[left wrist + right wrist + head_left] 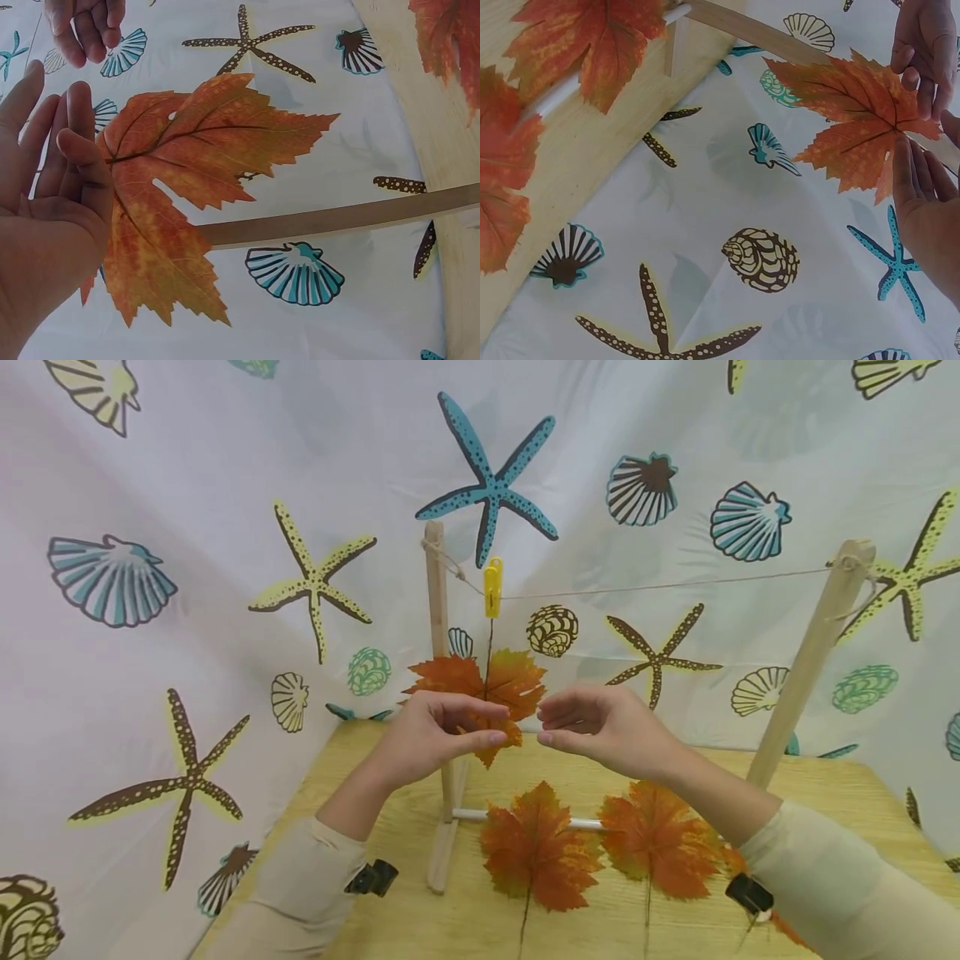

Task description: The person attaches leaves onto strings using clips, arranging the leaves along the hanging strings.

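Observation:
An orange maple leaf (480, 687) hangs by its stem from a yellow clothespin (492, 587) clipped on a string (660, 585) between two wooden posts. My left hand (501, 725) is raised in front of the leaf with straight fingers, right at its surface, gripping nothing. In the left wrist view the leaf (195, 165) spreads just past my left hand (64, 127). My right hand (543, 728) hovers beside the leaf's right edge with relaxed, slightly bent fingers and holds nothing. The right wrist view shows the leaf (855, 120) between my right hand (915, 161) and my left hand (926, 52).
Two more orange leaves (536, 847) (656, 839) lie on the wooden table (375, 810) below my hands, over the rack's white rod (468, 815). The left post (435, 610) stands behind the hanging leaf, the right post (813, 652) far right. A seashell-print curtain (187, 610) surrounds the table.

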The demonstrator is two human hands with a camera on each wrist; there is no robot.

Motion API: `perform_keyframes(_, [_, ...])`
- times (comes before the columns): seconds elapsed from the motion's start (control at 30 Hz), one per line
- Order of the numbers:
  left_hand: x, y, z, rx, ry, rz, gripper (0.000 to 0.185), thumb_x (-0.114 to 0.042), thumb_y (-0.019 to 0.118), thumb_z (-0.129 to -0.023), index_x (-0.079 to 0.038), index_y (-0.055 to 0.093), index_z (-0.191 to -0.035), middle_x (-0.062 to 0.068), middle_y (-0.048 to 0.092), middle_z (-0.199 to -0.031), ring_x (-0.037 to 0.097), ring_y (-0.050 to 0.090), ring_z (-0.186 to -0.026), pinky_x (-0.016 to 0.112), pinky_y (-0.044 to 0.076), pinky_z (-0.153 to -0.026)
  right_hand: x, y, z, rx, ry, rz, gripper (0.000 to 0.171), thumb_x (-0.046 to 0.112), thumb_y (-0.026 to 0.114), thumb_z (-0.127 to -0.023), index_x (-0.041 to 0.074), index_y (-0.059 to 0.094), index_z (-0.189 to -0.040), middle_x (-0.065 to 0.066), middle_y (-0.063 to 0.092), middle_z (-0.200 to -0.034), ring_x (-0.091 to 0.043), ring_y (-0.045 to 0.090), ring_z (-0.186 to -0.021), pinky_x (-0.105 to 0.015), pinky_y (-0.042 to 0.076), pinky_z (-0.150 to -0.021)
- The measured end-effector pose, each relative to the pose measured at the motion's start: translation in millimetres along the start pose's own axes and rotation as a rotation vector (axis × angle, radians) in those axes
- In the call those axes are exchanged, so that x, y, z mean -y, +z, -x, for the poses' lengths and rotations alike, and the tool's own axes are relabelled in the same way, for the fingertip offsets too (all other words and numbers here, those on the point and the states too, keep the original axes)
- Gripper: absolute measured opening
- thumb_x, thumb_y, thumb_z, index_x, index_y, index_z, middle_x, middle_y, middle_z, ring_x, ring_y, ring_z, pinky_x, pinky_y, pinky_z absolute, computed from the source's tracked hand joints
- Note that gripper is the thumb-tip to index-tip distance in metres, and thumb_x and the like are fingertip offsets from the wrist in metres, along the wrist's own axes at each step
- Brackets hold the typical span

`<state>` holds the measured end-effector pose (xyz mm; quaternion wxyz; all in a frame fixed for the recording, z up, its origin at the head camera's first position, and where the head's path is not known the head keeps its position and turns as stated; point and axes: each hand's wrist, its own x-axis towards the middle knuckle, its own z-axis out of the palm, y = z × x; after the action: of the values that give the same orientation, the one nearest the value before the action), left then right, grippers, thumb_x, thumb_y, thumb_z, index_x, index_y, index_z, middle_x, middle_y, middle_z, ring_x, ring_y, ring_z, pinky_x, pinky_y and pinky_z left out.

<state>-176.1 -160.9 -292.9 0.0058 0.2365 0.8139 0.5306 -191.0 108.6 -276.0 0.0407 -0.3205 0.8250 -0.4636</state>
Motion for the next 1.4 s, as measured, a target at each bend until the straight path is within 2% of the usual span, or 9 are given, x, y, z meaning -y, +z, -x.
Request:
perform_keyframes(0.13, [6.2, 1.6, 1.4, 0.011, 0.023, 0.029, 0.032, -0.021, 0.077, -0.089, -0.01, 0.074, -0.119, 0.013, 0.076, -0.095, 0.021, 0.071, -0.079, 0.031, 0.056, -0.067, -5, 3, 1, -0.004, -0.029, 0.01, 0.033, 0.025, 0.076, -0.09, 0.012, 0.07, -0.119, -0.003, 0.073, -0.113, -0.015, 0.072, -0.102, -0.029, 0.057, -0.087])
perform_keyframes(0.33, [9.4, 0.5, 3.8, 0.011, 0.029, 0.0, 0.028, -0.02, 0.077, -0.089, -0.014, 0.076, -0.116, 0.007, 0.077, -0.103, 0.026, 0.071, -0.081, 0.029, 0.055, -0.066, -6, 6, -1, 0.005, -0.048, 0.019, 0.034, 0.023, 0.077, -0.089, 0.01, 0.07, -0.12, -0.004, 0.074, -0.113, -0.015, 0.072, -0.1, -0.029, 0.057, -0.087])
perform_keyframes(0.47, [10.3, -1.6, 1.0, 0.01, 0.078, -0.01, 0.029, -0.018, 0.077, -0.088, -0.01, 0.075, -0.116, 0.008, 0.077, -0.104, 0.032, 0.07, -0.081, 0.028, 0.055, -0.066, -2, 6, -3, 0.017, -0.062, 0.027, 0.034, 0.022, 0.077, -0.089, 0.009, 0.07, -0.12, -0.005, 0.074, -0.113, -0.016, 0.072, -0.101, -0.03, 0.057, -0.088])
perform_keyframes(0.57, [12.5, -3.1, -1.7, -0.001, 0.101, -0.004, 0.029, -0.017, 0.077, -0.088, -0.008, 0.075, -0.115, 0.008, 0.076, -0.102, 0.028, 0.07, -0.082, 0.027, 0.054, -0.067, 0, 5, -4, 0.012, -0.078, 0.041, 0.033, 0.021, 0.077, -0.089, 0.009, 0.07, -0.119, -0.004, 0.074, -0.112, -0.016, 0.072, -0.1, -0.031, 0.057, -0.088])
perform_keyframes(0.7, [16.9, -4.3, 0.0, -0.004, 0.064, -0.022, 0.026, -0.02, 0.078, -0.088, -0.014, 0.077, -0.114, 0.006, 0.077, -0.102, 0.021, 0.068, -0.078, 0.025, 0.049, -0.061, -1, 4, -2, 0.017, -0.084, 0.031, 0.033, 0.019, 0.077, -0.089, 0.008, 0.07, -0.119, -0.006, 0.073, -0.113, -0.017, 0.071, -0.101, -0.03, 0.057, -0.089])
perform_keyframes(0.83, [21.5, -3.6, 3.5, 0.014, 0.044, -0.039, 0.025, -0.023, 0.078, -0.088, -0.017, 0.077, -0.112, 0.01, 0.076, -0.105, 0.024, 0.066, -0.077, 0.025, 0.044, -0.056, -5, 7, 3, 0.022, -0.081, 0.004, 0.031, 0.017, 0.077, -0.089, 0.007, 0.07, -0.118, -0.007, 0.073, -0.113, -0.017, 0.071, -0.101, -0.03, 0.057, -0.089])
perform_keyframes(0.97, [25.1, -3.3, 6.8, 0.025, 0.04, -0.041, 0.025, -0.023, 0.078, -0.088, -0.017, 0.077, -0.113, 0.015, 0.075, -0.107, 0.024, 0.067, -0.08, 0.026, 0.047, -0.059, -11, 12, 5, 0.031, -0.088, -0.037, 0.031, 0.017, 0.077, -0.089, 0.007, 0.07, -0.118, -0.007, 0.073, -0.112, -0.017, 0.072, -0.1, -0.029, 0.057, -0.088])
perform_keyframes(1.2, [35.0, 2.1, 9.2, 0.048, 0.042, -0.023, 0.026, -0.022, 0.078, -0.088, -0.015, 0.077, -0.112, 0.011, 0.076, -0.102, 0.026, 0.067, -0.08, 0.026, 0.048, -0.061, -24, 16, 13, 0.046, -0.039, -0.083, 0.031, 0.02, 0.076, -0.09, 0.01, 0.07, -0.119, -0.005, 0.073, -0.113, -0.014, 0.072, -0.1, -0.027, 0.057, -0.088])
perform_keyframes(1.4, [45.8, 11.2, 15.2, 0.098, 0.019, -0.02, 0.025, -0.021, 0.078, -0.088, -0.016, 0.077, -0.112, 0.008, 0.075, -0.103, 0.026, 0.066, -0.078, 0.027, 0.051, -0.061, -35, 26, 20, 0.073, -0.038, -0.17, 0.032, 0.014, 0.075, -0.09, 0.003, 0.068, -0.12, -0.009, 0.073, -0.112, -0.017, 0.072, -0.1, -0.029, 0.058, -0.088])
